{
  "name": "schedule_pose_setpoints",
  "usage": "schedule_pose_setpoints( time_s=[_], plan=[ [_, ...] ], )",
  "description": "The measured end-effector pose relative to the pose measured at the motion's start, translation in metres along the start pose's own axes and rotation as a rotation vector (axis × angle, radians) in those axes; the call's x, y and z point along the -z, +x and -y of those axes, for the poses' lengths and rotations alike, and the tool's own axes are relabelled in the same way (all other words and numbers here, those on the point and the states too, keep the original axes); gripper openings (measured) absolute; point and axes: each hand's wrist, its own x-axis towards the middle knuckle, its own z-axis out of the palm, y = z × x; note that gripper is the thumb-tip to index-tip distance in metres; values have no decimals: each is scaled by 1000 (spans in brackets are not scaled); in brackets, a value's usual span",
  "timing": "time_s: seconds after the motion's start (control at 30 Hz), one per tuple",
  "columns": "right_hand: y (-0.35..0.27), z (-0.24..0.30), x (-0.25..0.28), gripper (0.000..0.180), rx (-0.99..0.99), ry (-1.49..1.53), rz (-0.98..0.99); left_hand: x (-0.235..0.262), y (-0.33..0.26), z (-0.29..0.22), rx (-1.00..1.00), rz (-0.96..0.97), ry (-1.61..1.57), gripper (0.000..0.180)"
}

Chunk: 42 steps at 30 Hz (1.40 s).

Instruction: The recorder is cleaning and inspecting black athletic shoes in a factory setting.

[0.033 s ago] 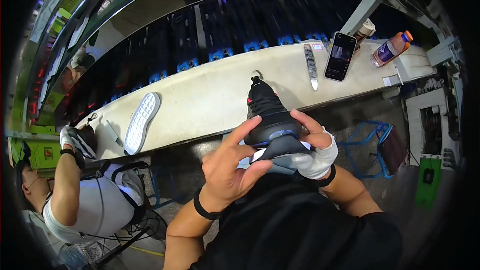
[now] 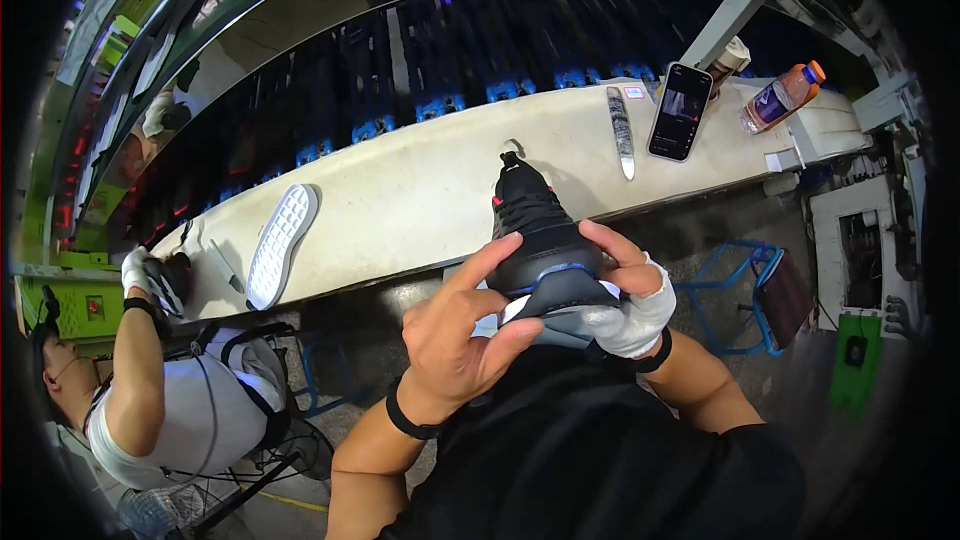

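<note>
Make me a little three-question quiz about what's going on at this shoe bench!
1. True or false: both hands, the left hand and the right hand, grip the black shoe.
2. What lies on the workbench in front of the co-worker? A) a white sole B) a red cap C) a green mug
3. Fill in: the phone lies between a long grey tool and an orange-capped ____.

Key: 1 true; 2 A, the white sole; 3 bottle.

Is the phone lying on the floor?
No, the phone lies up on the long pale workbench, next to a plastic bottle, while both hands hold a black shoe.
</note>
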Motion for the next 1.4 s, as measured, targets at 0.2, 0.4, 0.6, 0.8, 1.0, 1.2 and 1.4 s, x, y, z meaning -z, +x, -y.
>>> schedule_pose_setpoints(
  time_s=[0.2,0.4,0.6,0.8,1.0,1.2,1.4],
  plan=[
    [3,1,0,42,25,-39,29,-4,-10,6,33,-66,-74,41],
    [23,2,-9,35,2,-39,52,7,-9,11,77,-93,-111,44],
    [45,-5,-37,43,16,-60,30,70,21,3,132,172,97,42],
    [41,4,-51,37,-28,-302,290,76,57,-9,136,438,495,90],
    [7,-36,-29,38,-245,-505,378,106,28,12,372,401,361,79],
    [14,-40,-37,36,-318,-522,335,108,15,10,614,376,330,72],
    [-3,-57,-65,47,-66,-669,393,95,2,26,513,681,769,87]
  ],
)
